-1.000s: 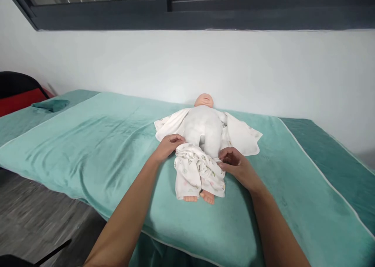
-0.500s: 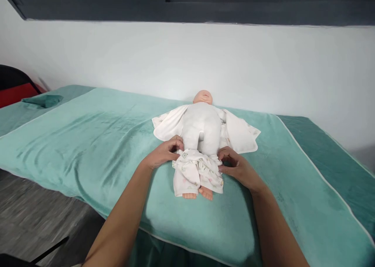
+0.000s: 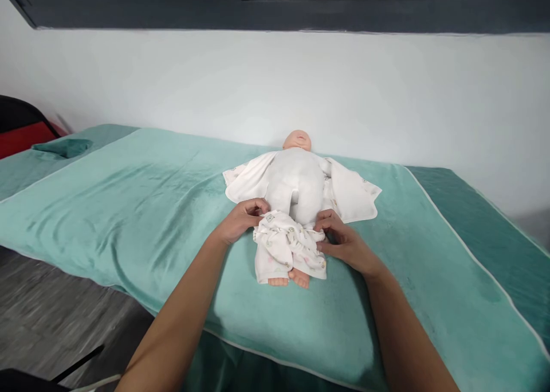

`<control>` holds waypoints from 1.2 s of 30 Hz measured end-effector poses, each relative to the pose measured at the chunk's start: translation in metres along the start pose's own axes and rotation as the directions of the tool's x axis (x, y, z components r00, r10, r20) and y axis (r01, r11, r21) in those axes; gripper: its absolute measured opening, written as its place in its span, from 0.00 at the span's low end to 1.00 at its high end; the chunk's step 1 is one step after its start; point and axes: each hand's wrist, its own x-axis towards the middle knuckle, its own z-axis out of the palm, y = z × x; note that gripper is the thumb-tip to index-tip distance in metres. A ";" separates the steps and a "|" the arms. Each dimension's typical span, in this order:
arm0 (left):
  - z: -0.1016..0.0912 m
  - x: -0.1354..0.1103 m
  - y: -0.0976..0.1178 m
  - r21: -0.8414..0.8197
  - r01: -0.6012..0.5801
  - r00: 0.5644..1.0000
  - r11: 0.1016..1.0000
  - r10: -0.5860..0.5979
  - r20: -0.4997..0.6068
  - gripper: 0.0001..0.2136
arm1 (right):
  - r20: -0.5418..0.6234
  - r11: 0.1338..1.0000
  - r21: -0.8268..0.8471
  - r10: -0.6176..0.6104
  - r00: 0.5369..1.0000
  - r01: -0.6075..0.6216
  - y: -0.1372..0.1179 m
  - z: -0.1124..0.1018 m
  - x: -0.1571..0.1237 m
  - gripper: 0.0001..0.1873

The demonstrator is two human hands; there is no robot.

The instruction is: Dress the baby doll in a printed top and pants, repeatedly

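Observation:
A baby doll (image 3: 296, 183) with a white cloth body lies on its back on a teal towel (image 3: 141, 208), head toward the wall. An open white printed top (image 3: 352, 194) is spread under its torso. White printed trousers (image 3: 286, 249) are bunched around its legs, and both bare feet stick out below. My left hand (image 3: 240, 220) pinches the trousers' waistband at the doll's left hip. My right hand (image 3: 339, 240) grips the waistband on the other side.
The towel covers a padded table that runs along a white wall under a dark window frame. A folded dark teal cloth (image 3: 62, 147) lies at the far left, beside a red and black chair (image 3: 21, 131). Grey floor shows at the lower left.
Both hands have drawn the trousers' waistband up the doll's legs toward its hips, bunching the cloth higher. The view has tilted down slightly.

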 end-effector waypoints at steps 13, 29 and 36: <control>0.005 0.001 0.005 0.043 -0.050 0.999 0.998 0.050 0.009 0.06 | -0.025 0.999 -0.038 -0.013 1.000 0.012 -0.004 0.006 0.000 0.15; 0.024 0.005 0.002 0.248 -0.191 0.973 0.950 0.217 -0.082 0.07 | 0.022 0.957 -0.284 -0.057 0.998 0.061 -0.024 0.025 0.027 0.11; 0.030 0.006 -0.001 0.389 -0.245 0.935 0.888 0.322 -0.147 0.06 | -0.038 0.988 -0.147 0.031 0.999 -0.036 -0.026 0.026 0.040 0.09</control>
